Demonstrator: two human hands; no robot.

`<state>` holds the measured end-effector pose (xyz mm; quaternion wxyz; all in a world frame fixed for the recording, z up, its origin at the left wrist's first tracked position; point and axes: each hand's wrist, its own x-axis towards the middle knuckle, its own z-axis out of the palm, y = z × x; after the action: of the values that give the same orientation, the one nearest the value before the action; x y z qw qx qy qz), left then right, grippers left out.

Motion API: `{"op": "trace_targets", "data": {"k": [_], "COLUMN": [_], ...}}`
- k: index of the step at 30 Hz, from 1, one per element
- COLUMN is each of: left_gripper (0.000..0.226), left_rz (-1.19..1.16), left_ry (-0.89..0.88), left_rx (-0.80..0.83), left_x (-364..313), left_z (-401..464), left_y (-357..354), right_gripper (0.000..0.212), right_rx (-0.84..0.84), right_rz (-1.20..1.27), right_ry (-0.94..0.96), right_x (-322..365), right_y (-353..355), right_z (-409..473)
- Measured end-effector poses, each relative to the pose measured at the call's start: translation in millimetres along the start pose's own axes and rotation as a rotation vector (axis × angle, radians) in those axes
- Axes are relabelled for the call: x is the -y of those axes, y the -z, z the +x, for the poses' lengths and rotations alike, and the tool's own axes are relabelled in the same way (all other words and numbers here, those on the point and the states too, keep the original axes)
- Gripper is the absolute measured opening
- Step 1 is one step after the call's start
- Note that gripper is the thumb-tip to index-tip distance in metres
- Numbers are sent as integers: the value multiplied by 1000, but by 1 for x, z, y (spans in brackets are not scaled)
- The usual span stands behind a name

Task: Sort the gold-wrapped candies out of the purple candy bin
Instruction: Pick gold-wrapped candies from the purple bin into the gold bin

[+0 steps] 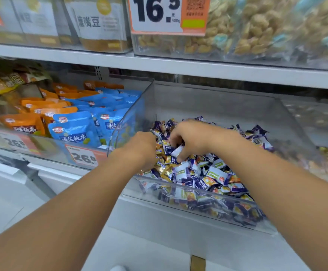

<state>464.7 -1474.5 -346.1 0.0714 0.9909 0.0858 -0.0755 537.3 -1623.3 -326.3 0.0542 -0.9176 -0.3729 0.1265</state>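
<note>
Right hand (190, 139) curled, pinching small white-purple wrapped candy (177, 151) — shiny gold-wrapped candies (160, 169) just below-left, nearer left hand (142, 148); its grip hidden.

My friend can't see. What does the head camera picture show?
Two hands dig in a clear bin of purple candies on a shop shelf: the right hand pinches one, and the left hand is curled among gold candies. Blue and orange snack bags sit in the next bin.

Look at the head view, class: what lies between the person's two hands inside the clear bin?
Loose candies: gold-wrapped candies and purple-wrapped candies fill the narrow gap between the left hand and right hand.
</note>
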Motion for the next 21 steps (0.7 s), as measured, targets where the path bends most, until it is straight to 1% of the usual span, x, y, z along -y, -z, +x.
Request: {"op": "trace_targets", "data": {"k": [2, 5, 7, 8, 9, 10, 11, 13, 14, 15, 16, 17, 19, 20, 21], "left_gripper": [20, 16, 18, 20, 23, 21, 18, 18, 19, 20, 22, 27, 43, 49, 53], "left_rz": [-42, -102, -156, -206, -281, -385, -501, -718, -776, -782, -739, -652, -390, -261, -168], "left_ry": [4, -36, -47, -45, -39, -34, -25, -7, -3, -13, -33, -67, -151, -182, -199], "left_rx": [-10, -26, -27, -32, -38, -31, -12, 24, 27, 21, 9, -4, -10, 5, 31], "left_x": [4, 6, 7, 7, 7, 6, 6, 5, 5, 6, 7, 8, 9, 9, 10], "left_z": [3, 8, 9, 10, 10, 9, 8, 6, 6, 5, 4, 3, 1, 1, 1], "left_y": [-1, 2, 4, 5, 5, 6, 7, 9, 10, 11, 11, 12, 10, 9, 6], "right_gripper": [28, 27, 26, 30, 35, 36, 29, 6, 10, 13, 15, 21, 36, 37, 33], "right_rx": [-9, -62, -61, -57, -57, -77, -118, -187, -182, -141, -87, -55, -37, -33, -21], "right_rz": [15, 11, -74, -140, -205, -252, -274, -200, -110, -47, -20, -35, -93, -112, -123], "right_ry": [4, -50, -125, -183, -239, -269, -260, -179, -131, -94, -79, -66, -84, -98, -104], "right_x": [-6, -21, -35, -40, -42, -41, -38, -29, -21, -13, -6, 0, 2, 2, 1], "right_y": [-4, 11, 23, 26, 27, 29, 29, 29, 28, 25, 19, 14, 3, -1, -3], "right_z": [3, -2, -9, -15, -19, -23, -24, -22, -20, -18, -16, -14, -13, -13, -12]}}
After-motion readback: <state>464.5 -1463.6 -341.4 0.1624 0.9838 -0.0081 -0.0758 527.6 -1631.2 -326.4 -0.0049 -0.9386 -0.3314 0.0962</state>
